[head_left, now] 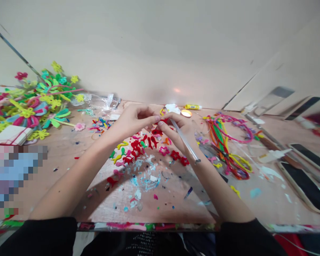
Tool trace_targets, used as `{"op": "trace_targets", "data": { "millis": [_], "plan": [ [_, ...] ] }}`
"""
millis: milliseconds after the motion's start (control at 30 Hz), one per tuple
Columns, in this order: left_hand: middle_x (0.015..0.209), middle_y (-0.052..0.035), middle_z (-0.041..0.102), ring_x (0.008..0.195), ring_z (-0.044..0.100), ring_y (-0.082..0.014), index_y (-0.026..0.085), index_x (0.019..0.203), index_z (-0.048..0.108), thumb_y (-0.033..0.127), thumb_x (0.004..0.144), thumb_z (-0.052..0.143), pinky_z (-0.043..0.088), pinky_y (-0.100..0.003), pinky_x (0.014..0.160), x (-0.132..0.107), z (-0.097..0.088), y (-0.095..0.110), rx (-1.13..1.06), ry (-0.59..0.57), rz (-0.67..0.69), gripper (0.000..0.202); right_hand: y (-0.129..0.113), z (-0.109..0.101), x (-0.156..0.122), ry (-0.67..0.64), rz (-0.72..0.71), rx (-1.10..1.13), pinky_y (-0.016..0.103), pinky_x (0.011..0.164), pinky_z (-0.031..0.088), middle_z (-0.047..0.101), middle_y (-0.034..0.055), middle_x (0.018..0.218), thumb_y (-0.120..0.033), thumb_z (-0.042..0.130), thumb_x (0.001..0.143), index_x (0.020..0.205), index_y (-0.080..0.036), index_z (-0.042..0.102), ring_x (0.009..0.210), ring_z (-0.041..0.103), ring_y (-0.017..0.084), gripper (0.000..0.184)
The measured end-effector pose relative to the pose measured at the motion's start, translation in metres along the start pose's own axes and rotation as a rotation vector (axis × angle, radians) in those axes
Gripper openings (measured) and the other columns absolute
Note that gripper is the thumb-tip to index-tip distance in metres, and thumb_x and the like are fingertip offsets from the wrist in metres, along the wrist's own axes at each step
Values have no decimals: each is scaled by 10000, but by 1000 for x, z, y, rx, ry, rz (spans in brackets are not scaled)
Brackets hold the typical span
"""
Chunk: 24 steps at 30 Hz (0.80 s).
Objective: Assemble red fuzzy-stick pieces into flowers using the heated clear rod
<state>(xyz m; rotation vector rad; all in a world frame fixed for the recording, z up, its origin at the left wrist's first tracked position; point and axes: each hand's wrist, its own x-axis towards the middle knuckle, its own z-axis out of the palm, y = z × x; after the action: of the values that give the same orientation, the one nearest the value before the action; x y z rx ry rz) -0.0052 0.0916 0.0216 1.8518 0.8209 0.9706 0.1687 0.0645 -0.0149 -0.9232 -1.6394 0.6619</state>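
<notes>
My left hand (134,120) and my right hand (179,132) meet above the middle of the wooden table (69,153). Both pinch a small red pipe-cleaner piece (163,121) between the fingertips. My right hand also grips a clear glue stick (186,142) that slants down to the right across the palm. Below the hands lie several red pipe-cleaner shapes (138,147), with pink, yellow and green ones among them.
A heap of pipe-cleaner flowers (34,105) fills the far left. Loose coloured pipe cleaners (224,142) lie at the right, a lit candle (186,113) and a yellow glue stick (193,106) behind the hands. Glue scraps (146,179) litter the front. Dark flat slabs (306,181) sit far right.
</notes>
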Motion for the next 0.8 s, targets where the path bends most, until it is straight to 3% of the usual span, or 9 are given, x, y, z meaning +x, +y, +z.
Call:
{"op": "trace_targets", "data": {
  "millis": [333,467,600,800],
  "plan": [
    [690,-36,679,623,628,-119,147,779,645,214,862,619,492,-250,591,3,2,-1,69,36,29,110,4,-2,1,-32,29,51,329,717,475,609,-12,760,-391,652,893,859,-216,648,721,577,134,178],
    [698,-25,668,627,611,-109,142,793,648,207,852,636,475,-236,586,6,-2,10,152,126,80,89,0,-4,2,-16,89,156,355,833,514,633,-8,871,-439,723,837,855,-236,553,842,634,155,265],
    [707,-22,657,636,609,-108,136,805,648,205,836,653,478,-236,590,8,-6,17,169,204,131,76,2,-5,1,-90,119,328,371,909,540,659,-3,995,-406,797,770,904,-257,471,971,672,174,383],
    [747,-28,691,688,675,-128,145,809,636,203,820,671,563,-262,676,9,-4,12,65,269,146,69,18,-1,4,-142,102,375,399,904,563,705,2,957,-376,811,756,892,-260,423,920,706,177,427]
  ]
}}
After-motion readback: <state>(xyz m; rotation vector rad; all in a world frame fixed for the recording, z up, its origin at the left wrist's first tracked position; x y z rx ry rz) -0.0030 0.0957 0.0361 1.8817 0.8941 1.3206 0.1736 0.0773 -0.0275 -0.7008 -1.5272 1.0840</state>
